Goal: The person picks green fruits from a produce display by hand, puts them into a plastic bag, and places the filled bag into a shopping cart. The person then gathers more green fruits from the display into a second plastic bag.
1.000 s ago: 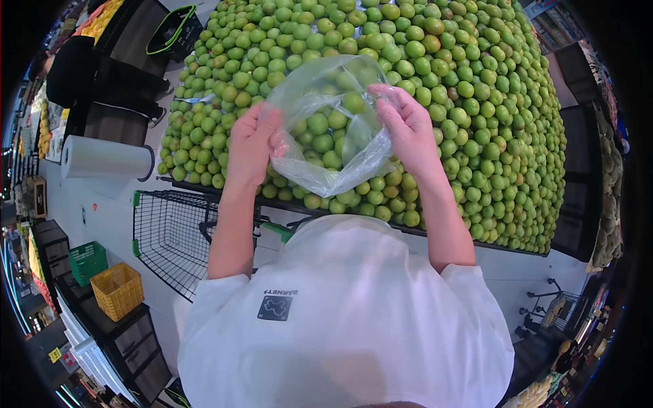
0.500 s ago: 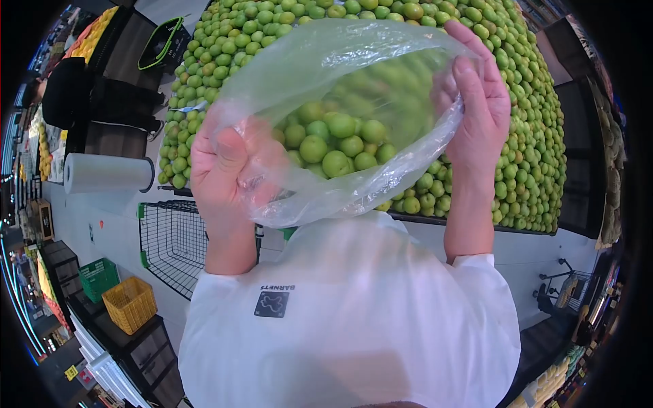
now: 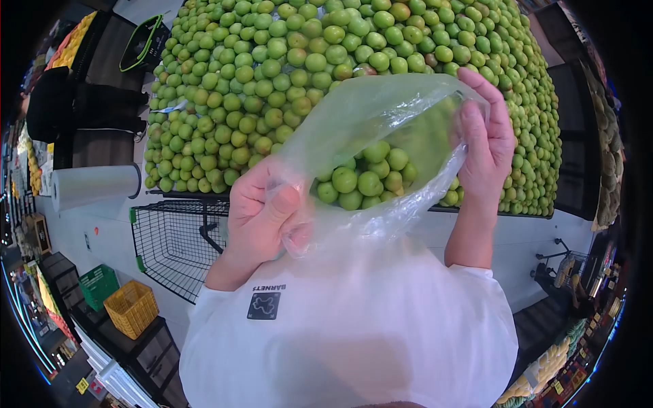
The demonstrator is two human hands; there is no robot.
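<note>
A clear plastic bag (image 3: 354, 115) is stretched between my two hands, its mouth open toward me. Several round green plums (image 3: 369, 183) show through the mouth and look to lie inside it. On the left side, my left hand (image 3: 265, 211) pinches the rim between thumb and fingers. My right hand (image 3: 486, 139) grips the opposite rim, thumb in front and fingers partly behind the film. Beyond the bag spreads a large heap of the same green plums (image 3: 238, 75), partly hidden by the film.
A wire shopping cart (image 3: 173, 241) stands at the left, below the display edge. Past it are a roll of plastic bags (image 3: 95, 185), a yellow basket (image 3: 130, 309) and a green basket (image 3: 98, 287). A person in black (image 3: 75, 105) stands at the far left.
The bag has come lower and closer to my body, with the plums inside it. My left hand has moved right and down, narrowing the mouth; my right hand has lowered slightly.
</note>
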